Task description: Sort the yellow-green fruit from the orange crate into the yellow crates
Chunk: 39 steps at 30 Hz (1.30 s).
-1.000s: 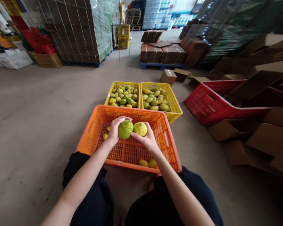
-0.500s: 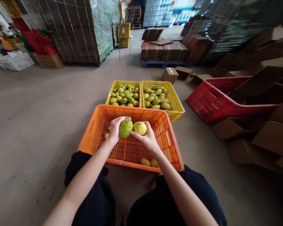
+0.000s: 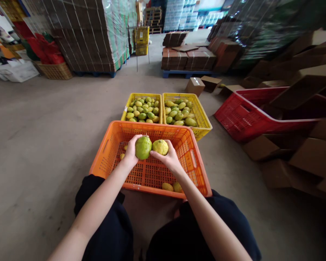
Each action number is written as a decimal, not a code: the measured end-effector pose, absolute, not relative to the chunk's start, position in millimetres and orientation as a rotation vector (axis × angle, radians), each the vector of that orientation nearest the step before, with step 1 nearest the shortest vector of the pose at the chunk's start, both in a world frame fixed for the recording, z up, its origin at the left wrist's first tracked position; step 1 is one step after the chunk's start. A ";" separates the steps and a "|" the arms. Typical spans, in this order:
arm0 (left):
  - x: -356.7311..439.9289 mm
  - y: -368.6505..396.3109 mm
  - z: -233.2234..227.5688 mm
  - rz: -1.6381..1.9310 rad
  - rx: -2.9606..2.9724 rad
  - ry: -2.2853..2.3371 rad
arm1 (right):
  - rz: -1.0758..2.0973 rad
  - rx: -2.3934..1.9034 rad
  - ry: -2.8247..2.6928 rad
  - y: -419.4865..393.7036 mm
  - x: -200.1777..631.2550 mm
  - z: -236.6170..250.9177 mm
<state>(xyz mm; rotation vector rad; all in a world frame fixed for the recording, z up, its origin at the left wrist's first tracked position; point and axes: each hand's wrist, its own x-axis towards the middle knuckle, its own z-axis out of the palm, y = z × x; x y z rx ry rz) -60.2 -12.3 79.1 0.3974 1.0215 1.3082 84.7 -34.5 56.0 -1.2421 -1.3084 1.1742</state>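
Note:
My left hand [image 3: 130,151] is wrapped round a green citrus fruit [image 3: 143,148] with a bumpy skin and a short stem on top. Beside it, my right hand [image 3: 170,156] grips a yellow citrus fruit [image 3: 160,147], thumb along its lower side. The two fruits are held next to each other above a large orange plastic crate [image 3: 199,174]. Inside that crate lie a couple of yellow fruits [image 3: 167,186] at the near right, and a few more show at the left, partly hidden by my left hand.
Behind the orange crate stand a left yellow crate [image 3: 161,105] and a right yellow crate [image 3: 205,117], holding green and yellow fruit. A red crate [image 3: 233,121] and cardboard boxes [image 3: 263,146] crowd the right. Wrapped stacks [image 3: 81,36] and a blue pallet [image 3: 179,73] stand farther back.
Both hands have shifted very slightly left with their fruits, and the green fruit is turned a little so its stem points more upright. Both grips stay closed.

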 end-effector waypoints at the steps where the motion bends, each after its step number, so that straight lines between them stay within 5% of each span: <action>1: -60.6 -12.0 79.4 1.301 0.376 1.019 | 1.170 -1.243 -1.309 -34.2 84.5 55.5; 12: -48.0 -21.3 83.4 1.337 0.175 0.931 | 1.101 -1.330 -1.033 -33.7 81.1 57.8; 19: -51.5 -16.3 82.6 1.262 0.164 0.792 | 1.504 -0.959 -0.781 -28.0 80.5 65.4; 39: -54.7 -22.8 87.8 1.360 0.168 0.631 | 1.588 -0.967 -0.520 -22.8 84.3 56.1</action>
